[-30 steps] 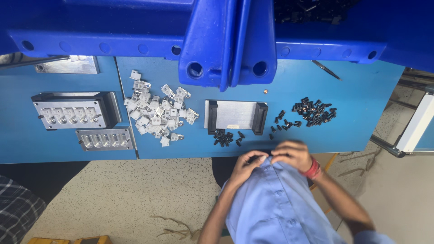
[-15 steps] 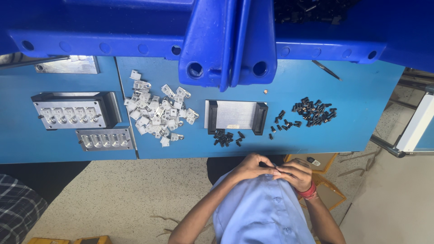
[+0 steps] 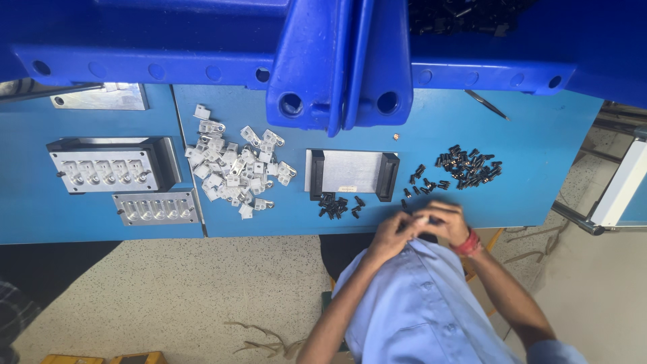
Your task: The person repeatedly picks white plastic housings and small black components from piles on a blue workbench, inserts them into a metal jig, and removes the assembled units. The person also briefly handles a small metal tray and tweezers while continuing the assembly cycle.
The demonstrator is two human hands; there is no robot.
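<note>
Both hands risen to surface (image 3: 526,202) edge since earlier; left hand (image 3: 389,237), right hand (image 3: 450,224) pinch small part (blurred, grip contents unclear); black screws (image 3: 468,165) remain loose.

A: Both hands blurred. Left hand (image 3: 392,234) and right hand (image 3: 446,221) meet at the bench (image 3: 539,168) edge; whatever sits between the fingertips is too small and smeared to tell.

B: Grip?

A: Can't tell.

B: Elsewhere?

A: Blue bins (image 3: 337,61) cover the bench's far side. Dark parts (image 3: 465,13) cut by the top edge. Small black pieces (image 3: 468,165) too small to identify.
</note>
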